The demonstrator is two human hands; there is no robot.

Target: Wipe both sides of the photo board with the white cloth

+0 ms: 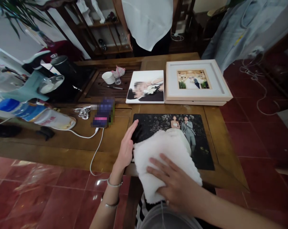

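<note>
A dark wedding photo panel (pixel 155 122) lies flat near the table's front edge and shows a couple against foliage. Along its left edge rests my left hand (pixel 127 148), with fingers stretched out and held close together. My right hand (pixel 171 183) lies on a fluffy white cloth (pixel 155 144), its fingers spread and pressing down from above. The cloth covers the lower left and middle of the panel and hangs over the table's front edge. What lies under the cloth is hidden.
Beyond the panel are a white photo panel (pixel 146 78) and stacked pale frames (pixel 220 79). To the left are a phone (pixel 102 113) on a white cable, a blue-capped bottle (pixel 50 119), a white cup (pixel 108 78) and a black canister (pixel 65 68). A person (pixel 147 22) stands across the table.
</note>
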